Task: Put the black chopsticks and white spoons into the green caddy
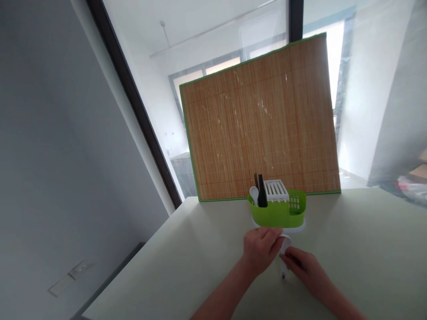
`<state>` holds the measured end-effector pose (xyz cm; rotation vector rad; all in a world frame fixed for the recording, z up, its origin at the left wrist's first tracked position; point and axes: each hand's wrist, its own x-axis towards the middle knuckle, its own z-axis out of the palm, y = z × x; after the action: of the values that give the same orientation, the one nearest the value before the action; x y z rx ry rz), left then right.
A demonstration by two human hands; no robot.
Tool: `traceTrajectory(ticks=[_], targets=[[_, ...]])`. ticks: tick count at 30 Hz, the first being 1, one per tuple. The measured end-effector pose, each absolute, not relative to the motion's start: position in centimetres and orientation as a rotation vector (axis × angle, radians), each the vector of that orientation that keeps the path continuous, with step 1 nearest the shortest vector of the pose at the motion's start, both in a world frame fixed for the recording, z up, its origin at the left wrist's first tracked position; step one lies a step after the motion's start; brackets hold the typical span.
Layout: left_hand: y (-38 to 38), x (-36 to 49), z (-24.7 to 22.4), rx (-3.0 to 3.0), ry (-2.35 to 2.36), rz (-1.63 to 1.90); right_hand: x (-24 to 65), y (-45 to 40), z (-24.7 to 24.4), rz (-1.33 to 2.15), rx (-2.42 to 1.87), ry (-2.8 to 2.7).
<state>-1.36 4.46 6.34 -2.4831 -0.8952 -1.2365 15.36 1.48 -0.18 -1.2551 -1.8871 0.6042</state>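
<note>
Both hands meet at a white spoon (286, 242) over the table, just in front of the green utensil caddy (272, 215). The spoon's bowl points up and its handle runs down toward me, ending in a small dark tip. My left hand (262, 249), with a ring on one finger, closes on the bowl's left edge. On the other side, my right hand (305, 266) pinches the spoon near the top of its handle. The caddy holds another white spoon (254, 194), a black-handled utensil (262, 191) and thin black chopsticks (256, 180). Its right compartment has a grid-like back wall.
A white slotted rack (276, 190) sits on top of the caddy, and a white tray (295, 230) lies under it. Behind stands a bamboo mat (260, 120) with green edging, against the glass. The pale table (200, 258) borders a grey wall (66, 155) at left.
</note>
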Motion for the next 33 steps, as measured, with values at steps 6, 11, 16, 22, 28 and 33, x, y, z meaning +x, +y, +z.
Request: traceTrajectory(ticks=[6, 11, 16, 22, 28, 33], targets=[[3.0, -1.8, 5.3, -2.516, -0.891, -1.319, 15.5, 1.6, -0.4, 0.491, -1.247, -1.923], [2.9, -1.9, 5.2, -2.489, -0.912, -1.390, 15.3, 2.1, -0.8, 0.504, -1.238, -1.905], [3.3, -1.9, 6.0, -2.451, -0.853, -1.406, 15.5, 2.5, -0.9, 0.554, -1.263, -1.899], [3.7, -1.2, 6.3, -2.341, -0.795, -1.327, 15.6, 2.7, -1.1, 0.558, -1.294, -1.889], [5.2, -2.5, 11.2, -2.252, -0.810, -1.379, 15.5, 2.9, -1.6, 0.593, -1.324, -1.866], [9.1, -4.8, 19.9, -1.971, -0.866, -1.535, 15.7, 2.7, -1.7, 0.556, -1.393, -1.859]])
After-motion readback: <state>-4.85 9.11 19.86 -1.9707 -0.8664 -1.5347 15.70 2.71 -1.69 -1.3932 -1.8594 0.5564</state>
